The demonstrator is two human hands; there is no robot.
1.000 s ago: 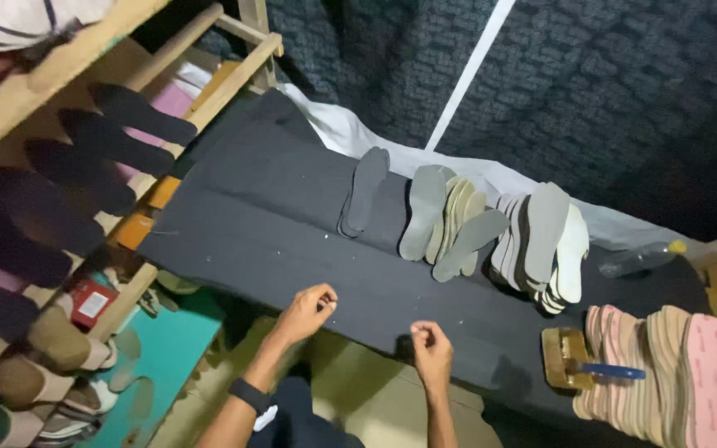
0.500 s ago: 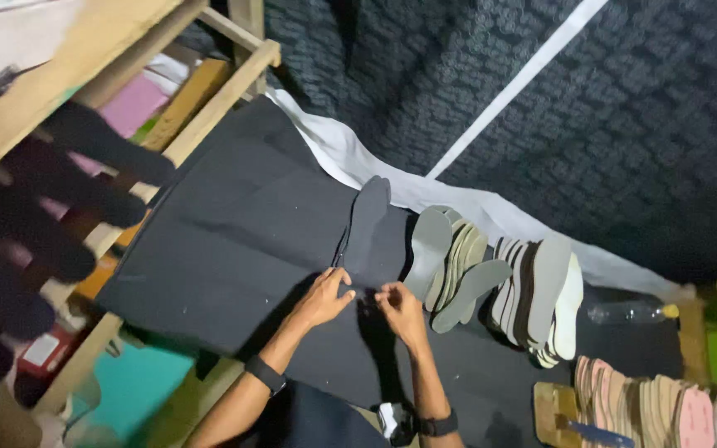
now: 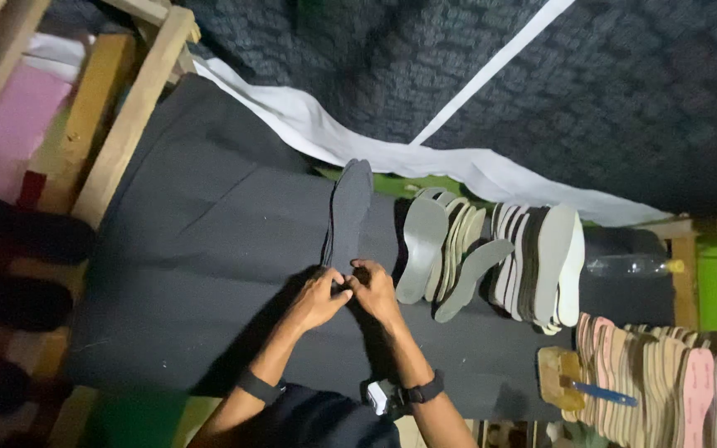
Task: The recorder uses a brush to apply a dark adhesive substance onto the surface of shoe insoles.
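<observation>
Dark patterned cloth [image 3: 624,91] is hanging behind a wide black sheet [image 3: 201,249] that is covering the work surface, with a white cloth [image 3: 325,133] bunching along its far edge. Wooden shelf rails [image 3: 130,116] are running along the left side.

Both hands are meeting at the near end of a dark grey insole [image 3: 347,211], which is lying on the black sheet. Its long axis is running away from the person, tilting slightly to the right, with the rounded toe end pointing towards the white cloth and the narrower end pointing back at the wrists. There may be more than 1 dark piece stacked here; I cannot tell.

Left hand [image 3: 319,297] is curling its fingers in and pinching the near end of the insole. Right hand [image 3: 375,290] is doing the same from the other side, fingers bent tight, knuckles touching the left hand's. Each wrist is wearing a dark band.

Just to the right, a row of grey insoles [image 3: 491,257] is leaning on edge, overlapping one another. Further right and nearer, pink and beige insoles [image 3: 674,373] are standing in a second row, with a blue pen [image 3: 599,392] lying on a small wooden block [image 3: 553,373] beside them. A clear plastic bottle [image 3: 628,265] is lying behind the grey row, near a green post [image 3: 715,274].
</observation>
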